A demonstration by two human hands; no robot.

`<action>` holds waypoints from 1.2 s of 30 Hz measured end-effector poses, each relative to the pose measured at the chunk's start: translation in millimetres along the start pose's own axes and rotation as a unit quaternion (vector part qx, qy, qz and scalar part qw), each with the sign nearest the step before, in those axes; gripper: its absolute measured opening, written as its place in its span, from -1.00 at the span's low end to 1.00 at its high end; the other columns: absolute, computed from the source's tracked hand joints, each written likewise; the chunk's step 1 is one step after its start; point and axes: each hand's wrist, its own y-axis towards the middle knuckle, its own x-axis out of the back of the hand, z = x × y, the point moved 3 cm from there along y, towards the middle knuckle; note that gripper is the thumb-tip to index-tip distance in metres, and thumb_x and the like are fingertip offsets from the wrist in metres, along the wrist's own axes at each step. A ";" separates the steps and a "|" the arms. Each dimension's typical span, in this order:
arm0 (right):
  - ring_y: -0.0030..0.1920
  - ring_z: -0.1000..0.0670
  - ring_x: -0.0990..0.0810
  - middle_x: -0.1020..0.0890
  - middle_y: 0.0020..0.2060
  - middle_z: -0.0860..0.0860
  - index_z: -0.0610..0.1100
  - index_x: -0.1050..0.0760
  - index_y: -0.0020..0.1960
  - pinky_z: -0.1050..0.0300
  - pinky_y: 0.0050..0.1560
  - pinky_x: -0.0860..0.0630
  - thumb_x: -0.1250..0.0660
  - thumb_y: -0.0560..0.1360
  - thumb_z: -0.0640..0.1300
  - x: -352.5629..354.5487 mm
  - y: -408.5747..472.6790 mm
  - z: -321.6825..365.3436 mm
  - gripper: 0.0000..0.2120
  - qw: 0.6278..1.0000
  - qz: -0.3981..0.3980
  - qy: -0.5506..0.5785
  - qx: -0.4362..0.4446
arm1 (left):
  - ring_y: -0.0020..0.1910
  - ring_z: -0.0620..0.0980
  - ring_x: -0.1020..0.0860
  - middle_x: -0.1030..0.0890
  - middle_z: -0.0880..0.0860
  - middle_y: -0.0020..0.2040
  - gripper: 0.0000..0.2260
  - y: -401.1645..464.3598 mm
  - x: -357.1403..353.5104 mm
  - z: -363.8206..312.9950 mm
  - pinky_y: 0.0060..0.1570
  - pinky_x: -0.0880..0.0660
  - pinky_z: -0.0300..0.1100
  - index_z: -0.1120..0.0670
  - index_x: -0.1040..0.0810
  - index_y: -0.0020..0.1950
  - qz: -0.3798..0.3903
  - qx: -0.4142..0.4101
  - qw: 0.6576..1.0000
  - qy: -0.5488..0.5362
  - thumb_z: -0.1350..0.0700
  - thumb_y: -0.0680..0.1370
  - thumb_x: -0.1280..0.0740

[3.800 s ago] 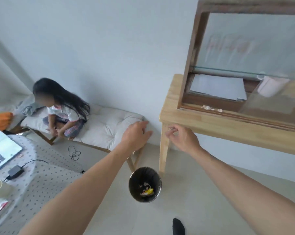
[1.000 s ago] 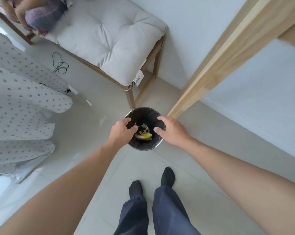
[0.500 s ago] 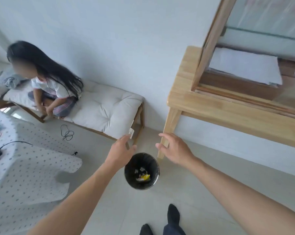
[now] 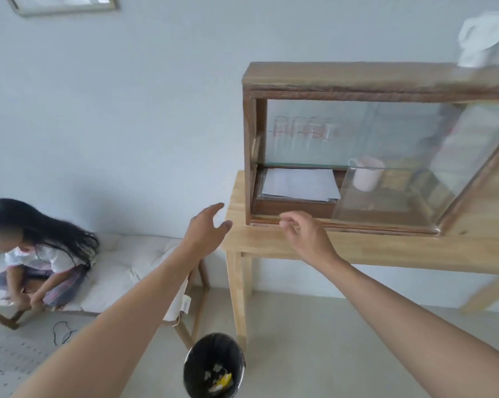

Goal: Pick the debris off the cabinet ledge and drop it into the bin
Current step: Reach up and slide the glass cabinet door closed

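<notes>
with scraps lying in the bin [image 4: 213, 366], both empty hands, the left hand [image 4: 206, 229] and right hand [image 4: 305, 235], reach open-fingered toward the cabinet ledge [image 4: 357, 225] at the counter's [image 4: 271, 244] left edge, seemingly for more.

Both forearms bare, no sleeves, left hand [image 4: 206, 229] ringless.

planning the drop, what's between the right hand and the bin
In the head view, only the wooden table's edge and leg lie between the right hand and the bin.
</notes>
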 end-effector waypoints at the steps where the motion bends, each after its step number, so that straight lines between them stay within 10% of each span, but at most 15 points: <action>1: 0.14 -0.05 -0.70 -0.75 0.11 -0.07 -0.20 -0.68 0.23 0.24 0.20 -0.55 -0.36 0.66 -0.17 17.9 1.5 -6.4 -0.79 1.000 -0.026 0.000 -0.007 | 0.60 0.09 -0.35 -0.43 0.00 0.61 -0.42 7.6 -6.2 -11.3 0.51 -0.31 -0.01 -0.05 -0.34 0.66 0.004 -0.009 1.000 -0.006 -0.08 0.65 -0.38; 6: 0.01 -0.04 -0.72 -0.76 -0.01 -0.01 -0.14 -0.67 0.15 0.14 0.08 -0.56 -0.29 0.70 -0.19 98.8 7.9 -38.4 -0.83 0.988 -0.152 -0.031 -0.007 | 0.59 0.18 -0.35 -0.36 0.06 0.65 -0.22 35.8 -37.3 -51.7 0.44 -0.38 0.04 -0.07 -0.05 0.73 0.020 -0.029 0.995 -0.090 -0.08 0.62 -0.42; 12: 0.61 -0.14 -0.37 -0.41 0.59 -0.14 -0.25 -0.47 0.53 -0.01 0.57 -0.35 -0.25 0.67 -0.35 155.5 19.9 -71.0 -0.58 0.948 -0.211 -0.201 0.131 | 0.20 0.23 -0.63 -0.61 0.09 0.23 -0.35 57.8 -59.4 -67.5 0.05 -0.58 0.08 -0.06 -0.12 0.55 -0.022 -0.039 0.987 -0.155 -0.04 0.60 -0.44; 16: 0.73 -0.24 0.04 0.00 0.74 -0.18 -0.20 -0.08 0.72 -0.37 0.64 -0.11 -0.36 0.63 -0.27 174.4 41.0 -90.6 -0.25 0.882 -0.189 -0.401 0.163 | 0.04 -0.03 -0.65 -0.60 -0.32 0.06 -0.43 66.2 -66.8 -64.0 0.00 -0.55 -0.02 -0.20 -0.14 0.46 -0.049 -0.053 0.982 -0.176 -0.06 0.61 -0.44; 20: 0.72 -0.30 0.10 0.12 0.74 -0.19 -0.18 0.07 0.74 -0.53 0.60 0.07 -0.47 0.58 -0.02 178.1 53.9 -106.2 -0.04 0.833 -0.174 -0.506 0.143 | -0.02 -0.22 -0.66 -0.65 -0.32 0.03 -0.44 68.2 -72.5 -62.6 -0.11 -0.50 -0.26 -0.40 -0.13 0.34 -0.062 -0.063 0.976 -0.200 -0.05 0.61 -0.45; 36: 0.73 -0.20 0.19 0.14 0.75 -0.07 -0.08 0.10 0.75 -0.50 0.59 0.27 -0.51 0.49 0.19 76.3 110.9 -45.4 0.10 0.811 -0.159 -0.496 0.265 | 0.40 0.12 -0.56 -0.54 -0.02 0.44 -0.27 64.3 -77.8 -62.2 0.42 -0.48 0.14 -0.23 -0.06 0.60 -0.068 -0.052 0.978 -0.191 0.09 0.61 -0.43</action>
